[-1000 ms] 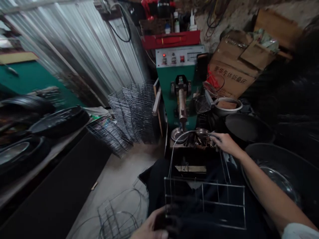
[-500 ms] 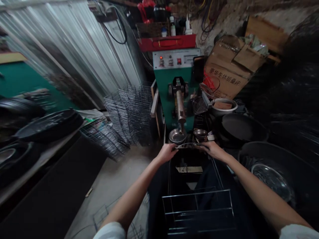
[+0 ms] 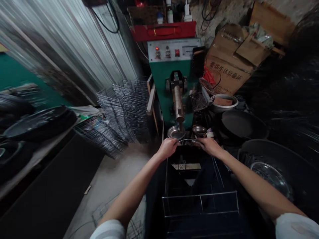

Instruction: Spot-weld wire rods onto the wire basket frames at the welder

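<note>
My left hand point(image 3: 167, 148) is closed on one end of a thin curved metal wire point(image 3: 185, 139). The other end is pinched in my right hand point(image 3: 208, 146), so the wire bows slightly upward between them. Just beyond it sit two shallow metal dishes, the left dish point(image 3: 175, 132) and the right dish point(image 3: 199, 130). Above the left dish, the metal electrode arm point(image 3: 178, 104) of a green machine point(image 3: 159, 74) points down. Closer to me, over my lap, is a wire rack point(image 3: 200, 196), its thin bars partly lost against dark clothing.
Stacked wire racks point(image 3: 126, 109) stand on the floor left of the machine. Large dark pans point(image 3: 244, 124) and a white basin point(image 3: 224, 101) lie to the right. A cardboard box point(image 3: 224, 71) leans at the back wall. A dark bench point(image 3: 50, 179) runs along the left.
My view has tilted down and shifted slightly, so the machine sits higher and a bit left. Both hands still hold the curved wire near the dishes.
</note>
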Tool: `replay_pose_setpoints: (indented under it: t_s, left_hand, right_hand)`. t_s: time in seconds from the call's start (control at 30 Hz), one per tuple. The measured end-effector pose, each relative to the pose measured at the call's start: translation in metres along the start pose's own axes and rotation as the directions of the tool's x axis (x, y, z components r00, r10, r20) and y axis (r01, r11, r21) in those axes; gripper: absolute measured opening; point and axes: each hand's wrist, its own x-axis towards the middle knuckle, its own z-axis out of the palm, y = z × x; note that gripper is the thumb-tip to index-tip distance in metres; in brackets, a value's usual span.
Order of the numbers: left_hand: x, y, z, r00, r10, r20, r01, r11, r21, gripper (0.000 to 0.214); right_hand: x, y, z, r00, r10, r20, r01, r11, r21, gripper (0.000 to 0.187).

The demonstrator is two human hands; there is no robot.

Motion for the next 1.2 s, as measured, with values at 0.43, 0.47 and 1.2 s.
replay_pose_setpoints:
  t_s: [0.43, 0.47, 1.2]
  left_hand:
    - [0.006, -0.015, -0.008, 0.999, 0.025, -0.045, -0.024, 1.0, 0.011, 0.016]
    - [0.007, -0.016, -0.009, 0.998, 0.03, -0.047, -0.03, 0.999, 0.014, 0.017]
    - [0.031, -0.03, -0.033, 0.999, 0.043, -0.025, -0.042, 0.998, 0.054, 0.015]
  right_hand:
    - [0.03, -0.009, -0.012, 0.995, -0.069, 0.072, 0.064, 0.996, 0.068, 0.026]
    - [0.033, -0.011, -0.014, 0.994, -0.065, 0.086, 0.061, 0.997, 0.056, 0.027]
    - [0.073, -0.003, -0.017, 0.984, -0.152, 0.092, 0.15, 0.988, 0.028, 0.023]
